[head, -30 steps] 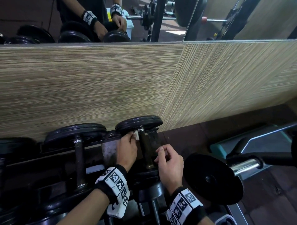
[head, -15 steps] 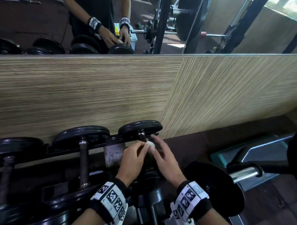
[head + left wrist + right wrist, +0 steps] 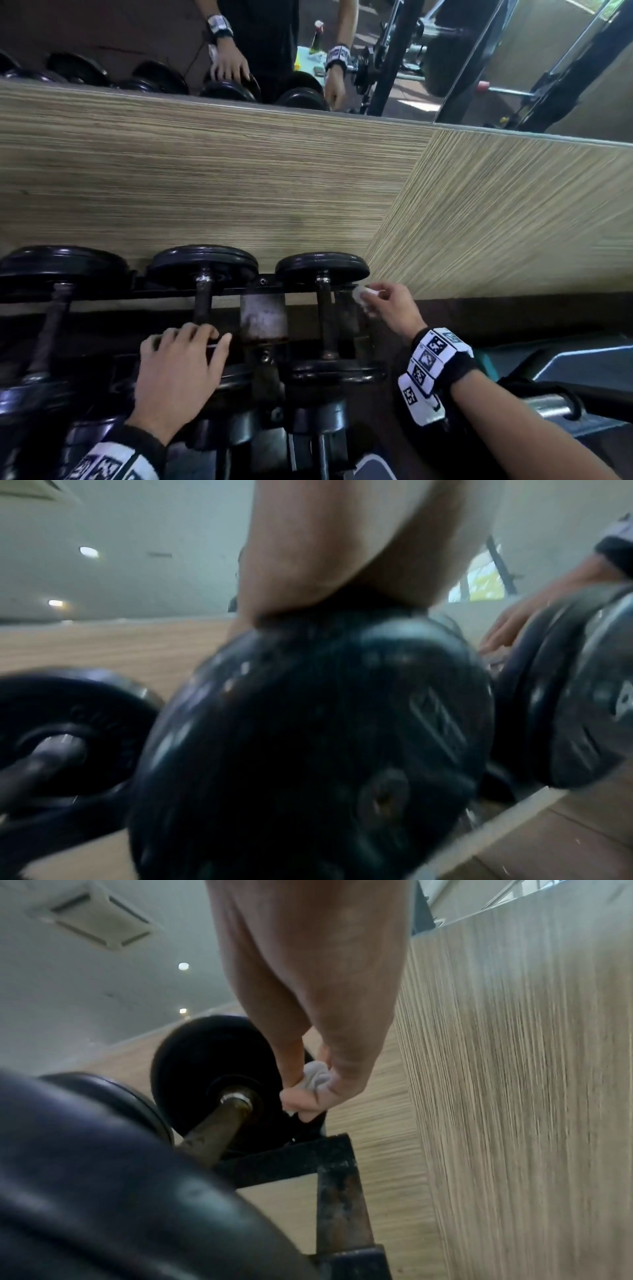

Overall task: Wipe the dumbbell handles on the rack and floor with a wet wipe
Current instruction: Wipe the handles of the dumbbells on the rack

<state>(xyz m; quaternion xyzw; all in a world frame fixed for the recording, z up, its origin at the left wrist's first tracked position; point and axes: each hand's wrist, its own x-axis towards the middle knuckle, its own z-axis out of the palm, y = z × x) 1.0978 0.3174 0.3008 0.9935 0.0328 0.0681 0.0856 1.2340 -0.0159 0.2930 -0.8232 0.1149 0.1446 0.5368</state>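
Black dumbbells lie side by side on the dark metal rack (image 3: 262, 315). My right hand (image 3: 373, 296) pinches a small balled white wet wipe (image 3: 362, 294) just right of the rightmost dumbbell's handle (image 3: 323, 315), near its far plate and apart from the bar. The right wrist view shows the wipe (image 3: 316, 1079) squeezed between thumb and fingers beside that handle (image 3: 212, 1134). My left hand (image 3: 191, 339) lies over the near plate (image 3: 308, 737) of the middle dumbbell, fingers curled over its rim. That dumbbell's handle (image 3: 202, 298) is bare.
A wood-panel wall (image 3: 239, 178) stands right behind the rack, with a mirror (image 3: 342, 51) above it. A third dumbbell (image 3: 51, 308) lies at the left. More dumbbells (image 3: 322, 421) sit on a lower tier. A bench (image 3: 565, 363) and a chrome bar (image 3: 548, 406) are at the right.
The wipe has passed from my left hand to my right. My left hand moved left onto the middle dumbbell's near plate; my right hand moved to the right of the rightmost handle.
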